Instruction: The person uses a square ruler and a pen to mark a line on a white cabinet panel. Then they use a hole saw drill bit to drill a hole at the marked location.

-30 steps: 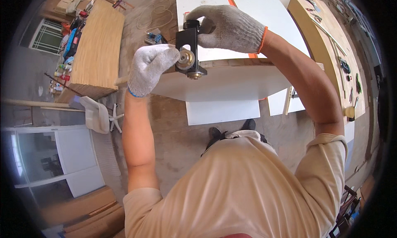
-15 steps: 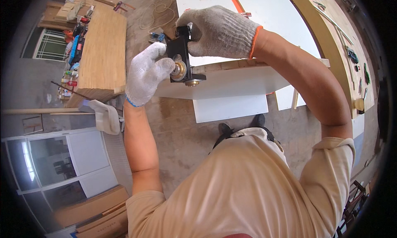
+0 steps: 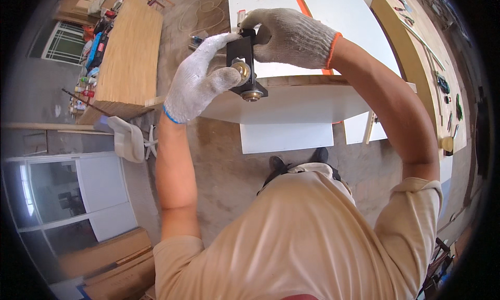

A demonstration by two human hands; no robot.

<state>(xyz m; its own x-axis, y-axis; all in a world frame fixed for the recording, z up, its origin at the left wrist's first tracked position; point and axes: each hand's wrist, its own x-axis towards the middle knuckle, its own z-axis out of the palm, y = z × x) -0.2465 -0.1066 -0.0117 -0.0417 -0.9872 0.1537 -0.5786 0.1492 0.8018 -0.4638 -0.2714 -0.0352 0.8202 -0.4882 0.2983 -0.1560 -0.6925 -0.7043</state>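
Observation:
A black metal tool (image 3: pixel 237 51) with round brass-coloured parts stands upright over the far edge of a white board (image 3: pixel 291 103). My left hand (image 3: pixel 200 81), in a pale knit glove with a blue cuff, grips it from the left. The thumb presses by the brass wheel (image 3: pixel 241 71), and the fingers reach the tool's top. From the right, my right hand (image 3: pixel 294 42), in a grey knit glove with an orange cuff, curls round the upper part. A second brass piece (image 3: pixel 252 96) sits low on the tool, in front of the board's face. The right fingertips are partly hidden.
Larger white panels (image 3: pixel 344 24) lie beyond the board, one with an orange strip. A wooden bench (image 3: pixel 122 65) with tools and bottles stands left; another worktop (image 3: pixel 442 50) with hand tools stands right. A white chair (image 3: pixel 127 138) and cardboard (image 3: pixel 117 263) are at left.
Both hands and the tool have shifted right along the board's edge and slightly closer in the view. My left fingers have straightened toward the tool's top. The view has moved a little.

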